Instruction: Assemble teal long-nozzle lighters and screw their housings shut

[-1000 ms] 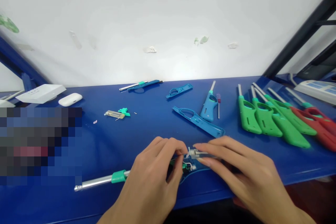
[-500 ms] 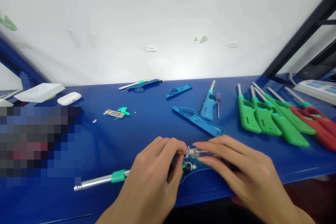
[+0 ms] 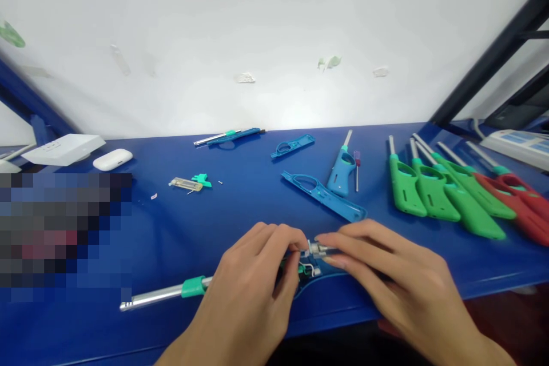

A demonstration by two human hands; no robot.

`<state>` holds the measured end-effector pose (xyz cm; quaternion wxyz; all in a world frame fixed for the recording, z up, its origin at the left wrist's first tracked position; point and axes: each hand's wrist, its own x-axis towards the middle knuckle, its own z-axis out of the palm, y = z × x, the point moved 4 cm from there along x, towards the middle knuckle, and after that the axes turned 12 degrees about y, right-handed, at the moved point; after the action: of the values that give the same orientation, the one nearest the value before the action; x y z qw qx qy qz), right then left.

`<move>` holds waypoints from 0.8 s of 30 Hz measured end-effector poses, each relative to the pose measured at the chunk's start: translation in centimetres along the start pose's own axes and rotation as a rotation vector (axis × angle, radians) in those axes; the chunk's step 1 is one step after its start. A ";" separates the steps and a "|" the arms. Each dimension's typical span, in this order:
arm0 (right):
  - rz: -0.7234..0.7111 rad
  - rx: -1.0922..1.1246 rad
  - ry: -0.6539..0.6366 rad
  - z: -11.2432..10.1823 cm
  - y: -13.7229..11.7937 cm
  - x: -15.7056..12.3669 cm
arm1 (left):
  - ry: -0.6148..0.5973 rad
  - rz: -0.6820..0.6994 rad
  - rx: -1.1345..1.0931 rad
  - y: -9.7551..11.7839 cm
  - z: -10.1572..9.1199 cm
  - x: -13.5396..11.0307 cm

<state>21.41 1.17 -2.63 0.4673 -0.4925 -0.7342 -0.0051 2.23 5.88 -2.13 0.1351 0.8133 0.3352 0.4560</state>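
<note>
Grip closed — my left hand [image 3: 253, 283] and right hand [image 3: 388, 274] pinch the metal part [image 3: 319, 249] over the open lighter [image 3: 193, 286]; I'd press lightly, squarely.

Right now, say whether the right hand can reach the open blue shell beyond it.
Probably yes: the blue lighter shell lies just past the right hand, nothing between, though its fingers pinch a metal part.

We see an opened blue lighter [image 3: 309, 272] lying flat at the counter's [image 3: 240, 211] six o'clock edge, its steel tube [image 3: 154, 296] pointing toward eight o'clock.
</note>
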 end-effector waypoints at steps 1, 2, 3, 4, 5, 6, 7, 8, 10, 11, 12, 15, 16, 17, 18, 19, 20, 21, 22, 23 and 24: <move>0.000 -0.001 -0.006 0.0 0.0 0.0 | -0.002 0.002 -0.003 0.0 0.0 0.0; 0.001 0.000 -0.010 0.0 0.0 0.0 | -0.005 -0.002 -0.005 0.0 0.0 0.0; 0.003 0.001 -0.015 0.0 0.1 -0.1 | -0.010 -0.005 -0.006 0.0 0.0 0.0; 0.003 0.002 -0.018 0.0 0.1 -0.1 | -0.011 -0.006 -0.007 0.0 0.0 0.0; 0.000 0.002 -0.019 -0.1 0.1 -0.1 | -0.012 -0.003 -0.006 0.0 0.0 0.0; -0.005 0.001 -0.018 -0.1 0.1 -0.1 | -0.007 0.004 -0.005 0.0 0.0 -0.1; -0.008 -0.002 -0.018 -0.1 0.1 -0.1 | -0.003 0.012 -0.004 0.1 -0.1 -0.1; -0.010 -0.005 -0.015 -0.1 0.1 -0.1 | 0.001 0.017 -0.002 0.1 -0.1 -0.1; -0.008 -0.005 -0.009 0.0 0.0 0.0 | 0.003 0.017 -0.001 0.2 -0.1 -0.1; -0.006 -0.004 -0.005 0.0 0.0 0.0 | 0.004 0.017 0.000 0.2 -0.1 -0.1; -0.006 -0.004 -0.001 0.0 0.0 0.0 | 0.003 0.017 0.001 0.2 -0.1 0.0; -0.017 -0.009 0.004 0.0 0.0 0.1 | 0.004 0.019 -0.001 0.1 -0.1 0.0; -0.021 -0.011 0.002 0.0 0.0 0.1 | 0.002 0.015 -0.002 0.1 0.0 0.0; -0.023 -0.012 -0.002 0.0 0.0 0.1 | 0.001 0.011 -0.004 0.1 0.0 -0.1; -0.027 -0.012 -0.005 -0.1 0.0 0.0 | -0.002 0.008 -0.006 0.0 0.0 -0.1; -0.031 -0.013 -0.009 -0.1 0.0 0.0 | -0.004 0.006 -0.008 0.0 0.0 -0.2; -0.033 -0.015 -0.015 -0.1 0.0 -0.1 | -0.006 0.004 -0.011 0.0 0.0 -0.3; -0.035 -0.018 -0.020 0.0 0.0 -0.1 | -0.007 0.003 -0.012 0.0 0.0 -0.3; -0.037 -0.020 -0.021 0.0 0.0 -0.1 | -0.007 0.005 -0.012 0.1 0.0 -0.3; -0.035 -0.021 -0.025 0.0 0.1 -0.2 | -0.008 0.005 -0.011 0.1 0.0 -0.3; -0.034 -0.019 -0.027 0.0 0.1 -0.2 | -0.008 0.007 -0.009 0.1 0.0 -0.3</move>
<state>21.47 1.10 -2.79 0.4524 -0.4846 -0.7485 -0.0135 2.17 5.63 -2.25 0.1384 0.8157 0.3296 0.4547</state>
